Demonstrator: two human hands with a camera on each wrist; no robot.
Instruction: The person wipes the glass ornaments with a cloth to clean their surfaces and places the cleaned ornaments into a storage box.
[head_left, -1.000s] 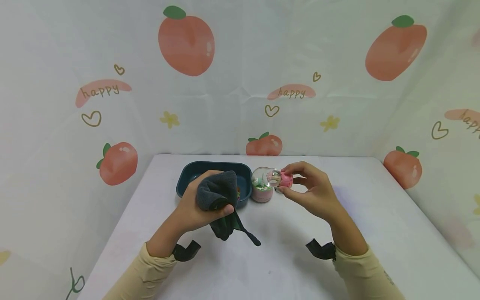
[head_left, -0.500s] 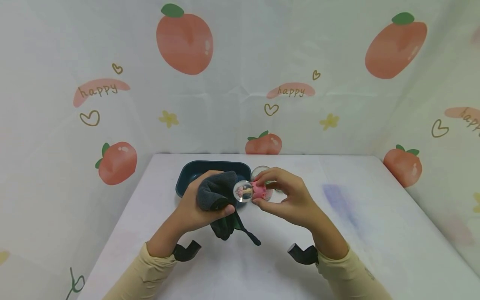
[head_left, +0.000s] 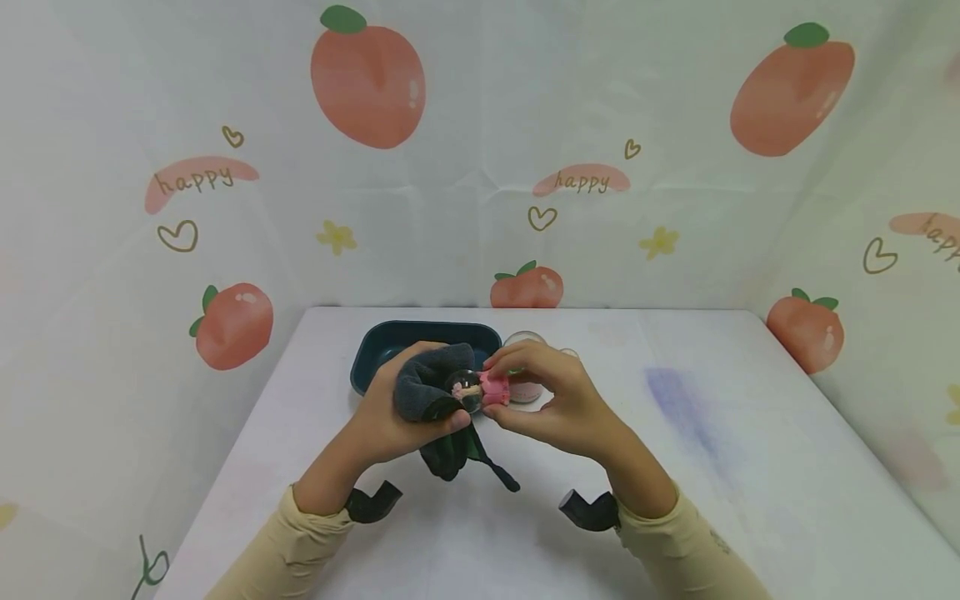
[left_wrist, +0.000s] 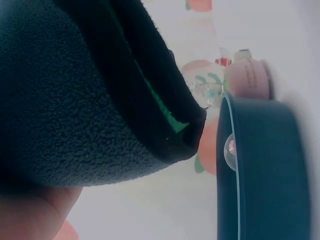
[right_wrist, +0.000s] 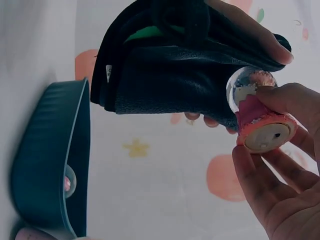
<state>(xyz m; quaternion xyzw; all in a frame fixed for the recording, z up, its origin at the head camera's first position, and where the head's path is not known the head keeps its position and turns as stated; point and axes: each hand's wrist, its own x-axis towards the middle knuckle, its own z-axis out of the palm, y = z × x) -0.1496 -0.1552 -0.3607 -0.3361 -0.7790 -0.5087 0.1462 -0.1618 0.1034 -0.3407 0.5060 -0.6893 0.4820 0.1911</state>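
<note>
My left hand grips a folded dark grey-green towel, its hanging loop dangling below. In my right hand is a small snow globe with a pink base, pinched between thumb and fingers by the base. The clear dome points left, right at the towel's fold. From the right wrist view, the round underside of the base faces the camera, and the towel lies behind the dome. Only part of the left thumb shows there, over the towel.
A dark teal basin stands behind my left hand; a clear globe sits inside it. Beside the basin is a larger snow globe with a pale pink base, partly covered by my right hand in the head view. Another small round top shows behind that hand.
My right hand has carried the small snow globe leftward, from in front of the larger globe to the towel. My left hand with the towel has stayed almost still.
</note>
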